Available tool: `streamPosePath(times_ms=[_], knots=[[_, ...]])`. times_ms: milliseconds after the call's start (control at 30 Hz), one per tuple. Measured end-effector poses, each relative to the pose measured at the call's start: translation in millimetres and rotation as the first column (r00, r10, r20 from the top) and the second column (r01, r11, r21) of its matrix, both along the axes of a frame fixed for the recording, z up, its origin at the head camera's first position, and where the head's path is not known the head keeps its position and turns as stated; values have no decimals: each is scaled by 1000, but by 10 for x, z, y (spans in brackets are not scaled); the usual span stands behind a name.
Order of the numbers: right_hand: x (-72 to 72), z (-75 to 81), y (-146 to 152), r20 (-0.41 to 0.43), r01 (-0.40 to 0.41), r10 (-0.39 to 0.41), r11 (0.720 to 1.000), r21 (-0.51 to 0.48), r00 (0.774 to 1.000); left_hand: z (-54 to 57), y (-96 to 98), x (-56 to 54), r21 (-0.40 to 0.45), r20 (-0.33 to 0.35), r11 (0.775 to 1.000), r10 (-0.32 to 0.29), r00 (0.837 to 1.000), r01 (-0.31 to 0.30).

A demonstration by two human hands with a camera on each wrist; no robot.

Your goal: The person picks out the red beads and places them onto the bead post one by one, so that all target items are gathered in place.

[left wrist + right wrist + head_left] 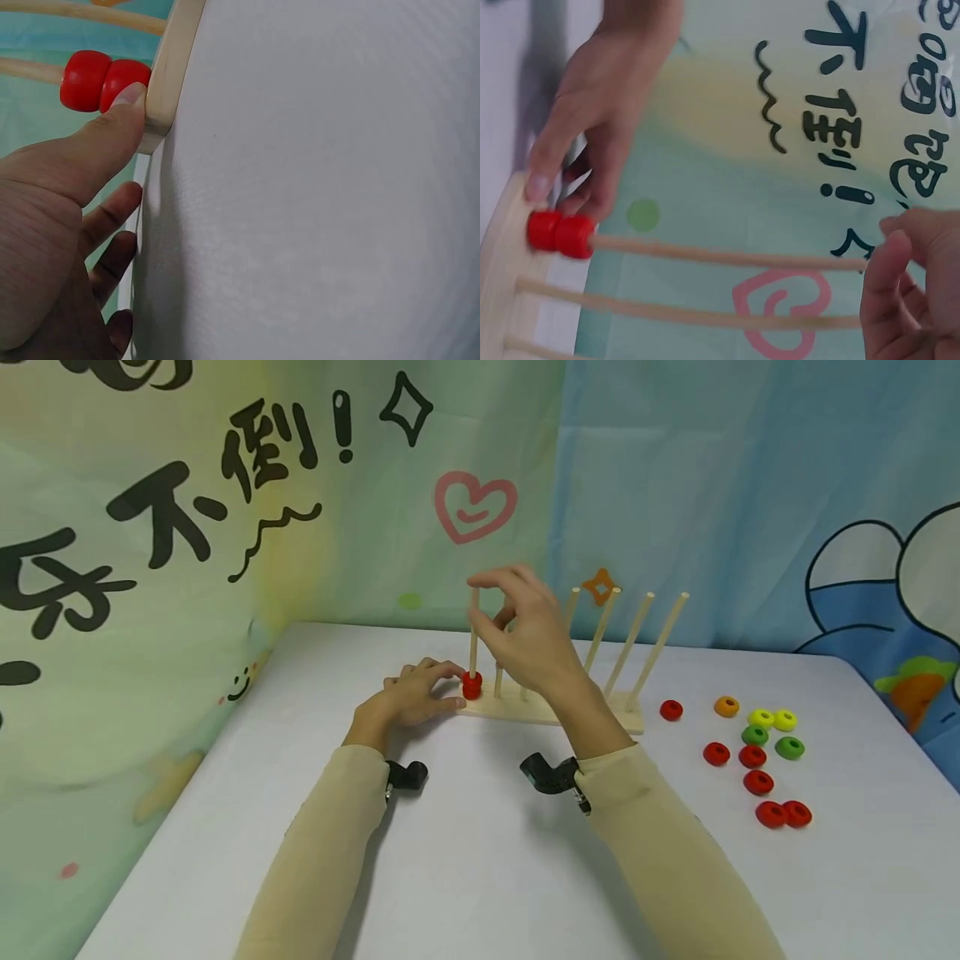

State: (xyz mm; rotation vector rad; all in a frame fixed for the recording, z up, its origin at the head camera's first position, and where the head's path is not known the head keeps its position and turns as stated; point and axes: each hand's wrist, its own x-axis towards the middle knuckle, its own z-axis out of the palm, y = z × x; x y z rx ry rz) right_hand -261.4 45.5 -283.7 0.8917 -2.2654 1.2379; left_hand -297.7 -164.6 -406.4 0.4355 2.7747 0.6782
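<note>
A wooden peg rack point(540, 712) with a row of upright pegs stands on the table. Two red beads point(472, 686) sit stacked at the foot of its leftmost peg. My left hand point(414, 693) holds that end of the base, the thumb on the front edge beside the lower bead and the index finger behind. In the left wrist view the other fingers are spread below. Around the top of the leftmost peg point(727, 255) is my right hand point(528, 631), thumb and index finger bent but apart, with no bead showing between them.
Loose beads lie to the right of the rack: several red ones point(758, 782), an orange one point(726, 707), two yellow ones point(785, 720) and two green ones point(790, 747). A printed cloth point(360, 527) hangs behind the white table point(465, 860).
</note>
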Motion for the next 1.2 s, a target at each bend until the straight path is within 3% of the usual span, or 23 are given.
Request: streamPosePath(times_ms=[133,300,500,667,900,1200], knots=[[13,-50,110,-66,-39,41,999,20,997,10,26,-3,-9,-2,1000,-5,1000,5],[62,-126,256,-42,-108,109,994,22,993,43,13,7,-28,7,1000,11,1000,-10],[115,-191,429,-12,-137,137,991,6,991,66,-26,10,-21,0,1000,11,1000,-11],[200,-252,607,22,-122,121,992,22,992,45,17,30,-5,18,1000,8,1000,-8],[350,-467,871,30,-93,91,991,100,995,16,64,35,-7,28,1000,15,999,-15],[408,-615,1103,58,-93,85,986,140,995,13,39,11,-9,7,1000,11,1000,-11]])
